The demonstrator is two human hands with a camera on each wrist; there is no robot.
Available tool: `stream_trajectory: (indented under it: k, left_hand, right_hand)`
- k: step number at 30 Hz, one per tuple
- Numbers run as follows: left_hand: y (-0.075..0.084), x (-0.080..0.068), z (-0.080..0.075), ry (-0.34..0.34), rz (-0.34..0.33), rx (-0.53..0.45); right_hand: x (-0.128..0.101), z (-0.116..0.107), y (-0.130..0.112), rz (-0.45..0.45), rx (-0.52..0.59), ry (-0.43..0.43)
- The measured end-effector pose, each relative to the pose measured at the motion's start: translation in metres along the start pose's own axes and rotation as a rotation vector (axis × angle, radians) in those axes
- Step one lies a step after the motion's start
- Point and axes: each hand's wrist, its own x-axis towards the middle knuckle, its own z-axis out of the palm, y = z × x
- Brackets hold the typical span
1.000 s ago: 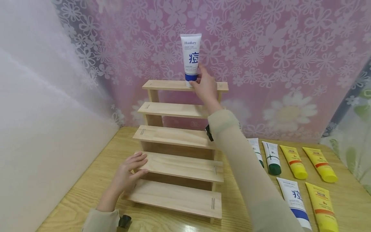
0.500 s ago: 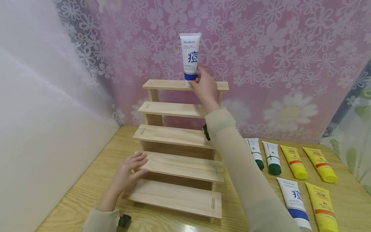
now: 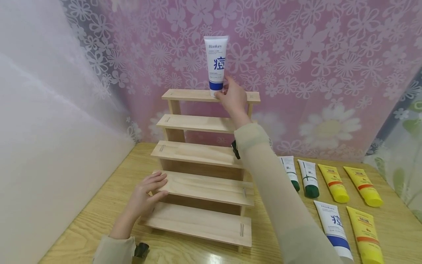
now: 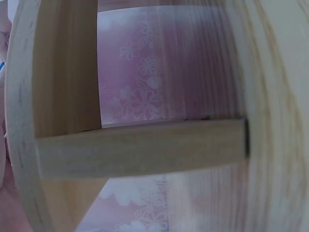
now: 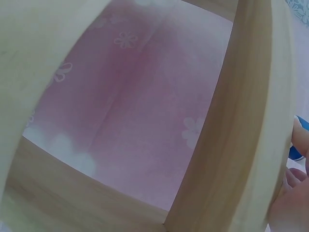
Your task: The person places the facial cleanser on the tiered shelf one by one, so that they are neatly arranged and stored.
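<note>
A white tube with a blue band (image 3: 216,64) stands upright, cap down, on the top step of a stepped wooden rack (image 3: 194,156). My right hand (image 3: 233,97) pinches its lower end between thumb and fingers. In the right wrist view only part of that hand (image 5: 292,193) shows at the right edge, behind a wooden board. Lower down, my left hand (image 3: 145,194) rests on the left end of the second step from the bottom, fingers lying over the board. The left wrist view is filled by the rack's boards (image 4: 145,150), with a sliver of hand at its left edge.
Right of the rack several tubes lie on the wooden table (image 3: 108,198): yellow ones (image 3: 364,187), white-and-green ones (image 3: 309,178) and another white-and-blue tube (image 3: 333,227). A floral curtain (image 3: 290,73) hangs close behind, and a white wall (image 3: 49,128) borders the left.
The tube and my right hand have shifted very slightly left on the top step. My left hand stays in place on the rack.
</note>
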Motion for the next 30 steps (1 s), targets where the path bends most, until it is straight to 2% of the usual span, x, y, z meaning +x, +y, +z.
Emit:
stream_trajectory:
  k: [2,5,9,11,15,17,20,22,26,30]
  left_hand:
    - [-0.001,0.000,0.000,-0.002,0.000,0.003]
    - [-0.001,0.001,-0.001,-0.009,-0.002,0.009]
    - [-0.001,0.001,-0.002,-0.016,-0.003,0.024]
    - [-0.001,0.001,-0.002,-0.023,-0.008,0.031]
    - [0.001,0.000,-0.003,-0.028,-0.019,0.041]
    - [0.001,0.001,-0.002,-0.021,-0.014,0.031]
    - [0.000,0.000,0.000,-0.007,-0.001,0.017]
    - [-0.001,0.000,0.001,-0.002,0.006,0.010]
    - [-0.003,-0.002,0.002,0.002,0.011,0.011]
    - [-0.002,-0.001,0.002,0.012,0.013,0.001]
  right_hand:
    - [-0.020,-0.022,-0.017,0.002,0.048,-0.027]
    - [-0.063,-0.065,-0.053,0.009,0.110,-0.053]
    - [-0.104,-0.102,-0.080,-0.008,0.214,-0.074]
    - [-0.111,-0.108,-0.082,-0.010,0.294,-0.078]
    - [-0.116,-0.113,-0.077,-0.030,0.351,-0.036]
    - [-0.111,-0.111,-0.066,-0.028,0.398,-0.039]
    - [-0.116,-0.118,-0.060,-0.045,0.438,-0.060]
    - [-0.123,-0.126,-0.058,-0.078,0.436,-0.078]
    - [-0.149,-0.148,-0.058,-0.171,0.348,-0.107]
    - [-0.170,-0.160,-0.048,-0.204,0.329,-0.181]
